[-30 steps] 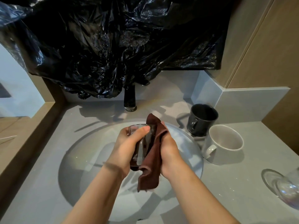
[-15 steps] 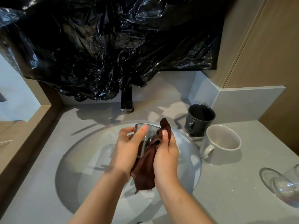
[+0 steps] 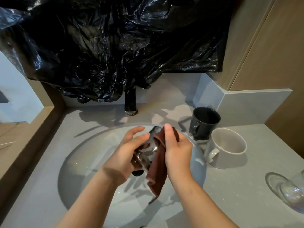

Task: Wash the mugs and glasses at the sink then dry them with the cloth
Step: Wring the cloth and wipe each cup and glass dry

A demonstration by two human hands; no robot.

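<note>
Glass (image 3: 152, 145), clasped in the fingers of the left hand (image 3: 128, 155) and rubbed with cloth (image 3: 158, 170) pinched by the right hand (image 3: 178, 150), might slip, if slick, into the sink (image 3: 92, 162).

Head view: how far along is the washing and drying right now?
Done: nothing shows as finished for sure. In hand: the left hand grips a glass over the sink while the right hand presses the brown cloth to it, so drying seems under way. Left: the dark mug, the pale mug and a second glass sit on the counter; washed or dry, I cannot tell.
</note>
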